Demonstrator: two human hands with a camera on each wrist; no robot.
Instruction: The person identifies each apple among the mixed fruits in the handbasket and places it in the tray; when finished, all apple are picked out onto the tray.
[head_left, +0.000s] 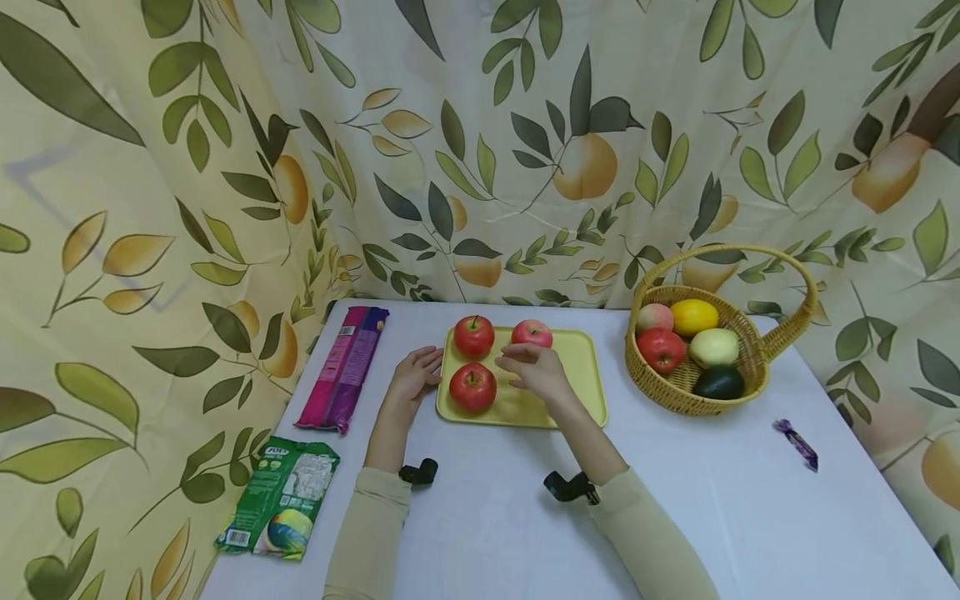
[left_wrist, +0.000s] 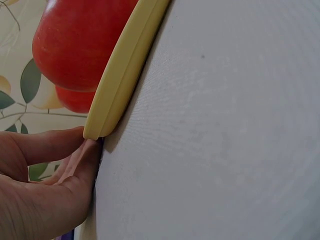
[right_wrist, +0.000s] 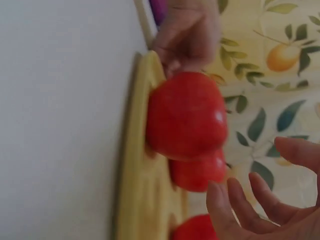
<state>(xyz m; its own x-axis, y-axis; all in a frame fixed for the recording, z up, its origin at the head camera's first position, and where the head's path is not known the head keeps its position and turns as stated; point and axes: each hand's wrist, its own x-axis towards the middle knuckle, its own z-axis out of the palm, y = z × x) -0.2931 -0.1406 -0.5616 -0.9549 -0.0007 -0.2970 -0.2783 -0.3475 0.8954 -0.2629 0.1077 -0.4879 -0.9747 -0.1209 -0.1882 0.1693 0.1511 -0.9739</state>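
Three apples (head_left: pixel 473 387) sit on the tray (head_left: pixel 583 392); four fruits (basket (head_left: pixel 750 383)) remain; left hand (head_left: pixel 414 377) steadies the rim, right hand (head_left: pixel 534 372) hovers loose-fingered, empty.

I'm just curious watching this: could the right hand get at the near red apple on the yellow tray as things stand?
Probably yes. The right hand hovers open over the yellow tray, just beside the near red apple, with nothing between them. The left hand only touches the tray's edge.

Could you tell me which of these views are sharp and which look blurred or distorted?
Head view: evenly lit and sharp, edges bowed by the wide lens. Left wrist: crisp on the tray rim. Right wrist: soft, the apple and right hand smeared.
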